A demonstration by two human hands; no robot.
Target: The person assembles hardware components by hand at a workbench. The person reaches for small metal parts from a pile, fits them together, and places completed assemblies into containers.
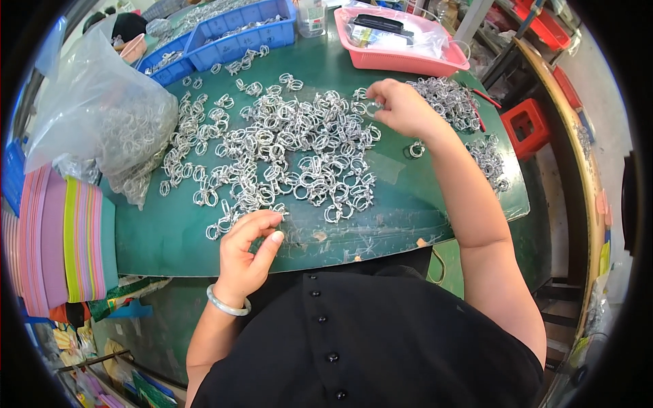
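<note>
We see a person seated at a green worktable [170,245], sorting shiny metal ring clamps [286,149] whose scatter runs lengthwise left to right across the tabletop. The left hand [248,255] pinches one small clamp [277,212] at the near edge of the spread, fingers curled shut on it. The right hand [401,105] closes its fingertips on another clamp [371,107] at the far side. Which way either points, we cannot tell.

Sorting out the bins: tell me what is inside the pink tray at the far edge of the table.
The pink tray holds a clear plastic bag with a flat black object lying near its far side. Whatever lies beneath the bag is covered, and the bag's contents are too blurred to tell.
</note>
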